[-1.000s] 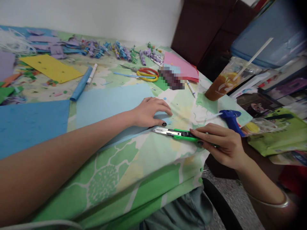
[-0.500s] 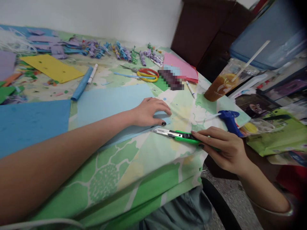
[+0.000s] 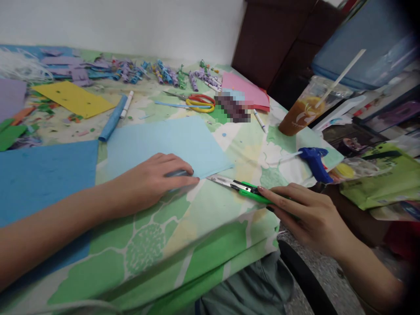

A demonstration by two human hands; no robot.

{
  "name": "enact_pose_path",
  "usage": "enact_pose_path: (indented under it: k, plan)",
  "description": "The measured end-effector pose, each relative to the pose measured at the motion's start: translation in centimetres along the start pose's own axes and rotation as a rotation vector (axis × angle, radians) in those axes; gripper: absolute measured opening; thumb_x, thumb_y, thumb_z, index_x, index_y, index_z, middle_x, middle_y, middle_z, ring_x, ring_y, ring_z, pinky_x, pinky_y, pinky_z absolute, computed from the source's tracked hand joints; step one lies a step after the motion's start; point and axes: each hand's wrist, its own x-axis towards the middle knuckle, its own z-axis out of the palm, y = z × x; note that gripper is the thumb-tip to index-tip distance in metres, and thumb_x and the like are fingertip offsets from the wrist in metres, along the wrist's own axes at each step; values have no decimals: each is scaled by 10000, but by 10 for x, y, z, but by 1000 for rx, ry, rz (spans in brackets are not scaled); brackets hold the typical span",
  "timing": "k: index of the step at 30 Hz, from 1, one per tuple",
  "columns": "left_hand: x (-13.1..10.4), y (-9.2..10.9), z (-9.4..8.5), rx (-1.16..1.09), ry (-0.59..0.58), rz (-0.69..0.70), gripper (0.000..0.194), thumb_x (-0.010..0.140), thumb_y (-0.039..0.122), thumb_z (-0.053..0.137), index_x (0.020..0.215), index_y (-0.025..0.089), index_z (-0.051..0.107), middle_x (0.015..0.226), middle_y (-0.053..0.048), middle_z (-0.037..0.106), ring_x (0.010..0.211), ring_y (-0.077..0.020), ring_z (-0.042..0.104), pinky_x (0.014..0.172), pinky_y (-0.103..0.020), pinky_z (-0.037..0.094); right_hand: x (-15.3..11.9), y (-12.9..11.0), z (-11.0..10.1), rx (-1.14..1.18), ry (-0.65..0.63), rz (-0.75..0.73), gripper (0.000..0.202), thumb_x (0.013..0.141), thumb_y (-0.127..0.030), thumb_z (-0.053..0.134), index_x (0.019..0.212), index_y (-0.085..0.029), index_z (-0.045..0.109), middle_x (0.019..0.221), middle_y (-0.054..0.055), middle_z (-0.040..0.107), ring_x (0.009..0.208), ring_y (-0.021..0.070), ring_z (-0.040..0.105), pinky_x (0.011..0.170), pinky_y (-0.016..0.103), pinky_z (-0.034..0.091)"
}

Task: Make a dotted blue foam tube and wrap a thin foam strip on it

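Note:
A light blue sheet of paper (image 3: 170, 140) lies on the flowered tablecloth in front of me. My left hand (image 3: 157, 177) rests on its near edge, palm down, with the fingers stretched out and the thumb apart from them. In my right hand (image 3: 305, 214) is a green utility knife (image 3: 251, 191), gripped by the handle. Its blade points left, with the tip at the paper's near edge, a little right of my left thumb. A darker blue sheet (image 3: 49, 175) lies to the left, partly under my left forearm.
Red and yellow scissors (image 3: 200, 103) lie beyond the paper. A blue paper roll (image 3: 113, 118) and a white marker (image 3: 127, 104) are at its far left. To the right stand a drink cup (image 3: 300, 111) and a blue glue gun (image 3: 315, 164). Several curled paper pieces line the back.
My left hand has slid left along the near edge, uncovering the paper's right corner. That edge now lies flatter. My right hand keeps the knife at nearly the same spot.

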Motion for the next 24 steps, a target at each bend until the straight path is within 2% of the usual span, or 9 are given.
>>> enact_pose_path:
  k: [3,6,14,24]
  plan:
    - [-5,0,7,78,-22,23,499,867,33,366,1257,279,557,1168,-92,620,1087,-259,521,921,-416,396,0,-3,0,-10,-10,11,434,875,-130,558,1305,-186,568,1025,122,673,835,214,635,649,326,519]
    - [0,0,8,61,-15,16,522,846,15,383,1247,292,571,1156,-83,631,1086,-255,528,931,-413,395,0,-6,0,-18,-6,4,423,873,-128,559,1292,-181,578,1034,124,667,826,210,632,636,325,517]
    - [0,1,7,-33,45,-9,450,870,38,392,1187,270,613,1152,-76,649,1089,-240,546,957,-402,386,0,-7,2,-39,-7,-19,422,853,-128,598,1271,-188,586,1058,118,661,835,201,632,640,314,518]
    - [0,0,8,-18,43,2,453,867,36,374,1177,267,611,1153,-77,642,1084,-243,526,945,-417,396,1,-2,2,12,26,-55,448,834,-97,612,1265,-210,575,1078,114,661,862,201,632,654,326,525]
